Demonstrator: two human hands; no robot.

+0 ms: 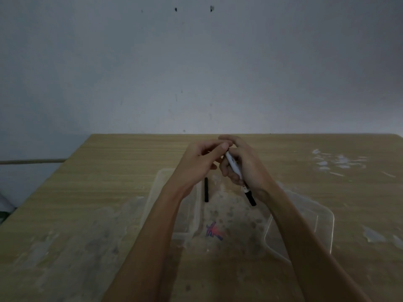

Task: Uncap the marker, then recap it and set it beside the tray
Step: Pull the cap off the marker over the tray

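Pretty dim shot, looking down at a wooden table (109, 182) against a grey wall (196, 62). Both bare forearms reaching in from the bottom, meeting over the far part of the table.

Right hand (244, 164) wrapped around a white-barrelled marker (234, 168), fingers curled on the barrel, black end poking out down below the wrist toward the camera. Marker tilted, upper end up by the fingertips. Left hand (202, 162) closed in on that upper end, thumb and fingers pinched right at the tip where the two hands meet. Can't tell whether the cap is on or off, hidden between the fingers.

Underneath, a clear plastic tray (174, 214) sitting on the table, hard to make out because it's see-through. Just right of it, a clear lid (305, 225) lying flat, partly under the right forearm. A black stick-like thing (206, 189), maybe another pen, lying near the tray's far end below the left hand. Red and blue scribble (214, 232) closer in, between the arms. White scuffs (335, 162) on the tabletop far right.
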